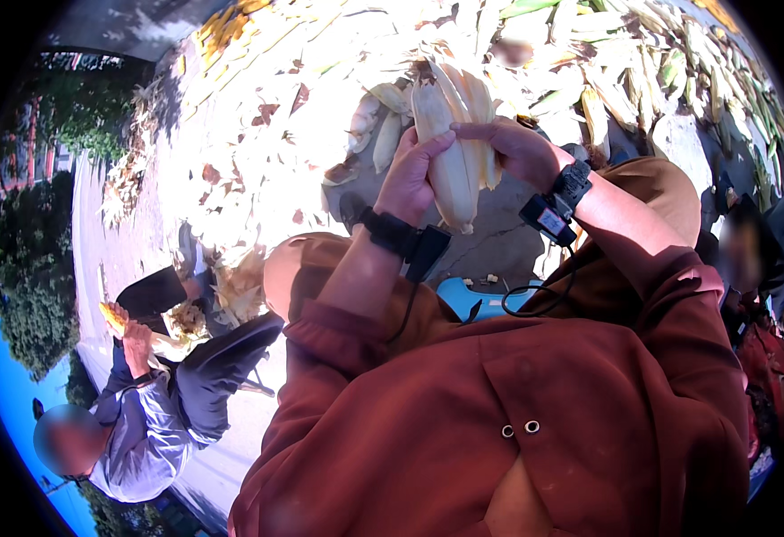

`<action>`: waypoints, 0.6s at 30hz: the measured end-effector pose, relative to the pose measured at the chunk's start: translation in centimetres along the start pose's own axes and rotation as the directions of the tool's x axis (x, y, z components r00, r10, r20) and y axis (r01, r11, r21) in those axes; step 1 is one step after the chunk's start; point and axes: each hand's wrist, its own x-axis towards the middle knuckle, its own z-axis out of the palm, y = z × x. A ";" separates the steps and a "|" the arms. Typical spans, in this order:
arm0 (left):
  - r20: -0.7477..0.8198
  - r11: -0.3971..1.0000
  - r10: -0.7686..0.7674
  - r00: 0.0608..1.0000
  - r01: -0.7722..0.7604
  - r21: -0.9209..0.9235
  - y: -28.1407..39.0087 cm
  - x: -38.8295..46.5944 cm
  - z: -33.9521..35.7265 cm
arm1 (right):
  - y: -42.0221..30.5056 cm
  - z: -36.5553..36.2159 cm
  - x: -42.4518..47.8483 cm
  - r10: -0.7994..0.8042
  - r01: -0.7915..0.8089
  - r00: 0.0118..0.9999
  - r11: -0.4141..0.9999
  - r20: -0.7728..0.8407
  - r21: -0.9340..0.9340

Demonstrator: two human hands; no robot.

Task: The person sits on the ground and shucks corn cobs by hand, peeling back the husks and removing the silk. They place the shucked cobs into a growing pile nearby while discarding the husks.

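Observation:
An ear of corn in its pale husk point(444, 161) is held between my hands, its stem end pointing toward me. My left hand point(408, 171) grips its left side, the thumb lying across the husk. On the other side, my right hand point(525, 153) has hold of a loosened husk leaf point(478, 101), and its thumb or forefinger reaches over to the ear. The right fingers are partly hidden behind the leaf. No yellow kernels show on this ear. Stripped pale husks point(386, 131) lie on the ground just beyond my left hand.
Many unhusked ears point(607, 101) are heaped at the upper right, and bare yellow ears point(227, 30) at the upper left. Between them spread loose husks point(264, 141). A blue plastic stool point(459, 295) shows beneath me. At left, a seated co-worker point(143, 429) holds a yellow ear point(114, 317).

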 end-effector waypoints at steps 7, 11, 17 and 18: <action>0.000 1.000 -0.028 1.000 0.028 0.004 -0.2 0.2 -0.3 | 0.2 -0.8 0.1 0.048 -0.048 0.999 0.994 0.001 0.094; -0.002 0.999 -0.031 1.000 0.031 0.009 -0.3 0.2 0.0 | 1.0 -1.7 0.1 0.004 -0.002 0.999 0.998 -0.040 0.055; 0.044 0.999 -0.031 0.999 0.032 -0.010 0.0 0.0 0.2 | 1.3 -2.2 0.4 -0.006 0.006 1.000 0.999 -0.017 -0.037; 0.042 0.999 -0.041 0.998 0.042 -0.018 0.0 -0.1 0.2 | 1.7 -2.5 0.7 -0.012 0.012 1.000 0.998 0.001 -0.064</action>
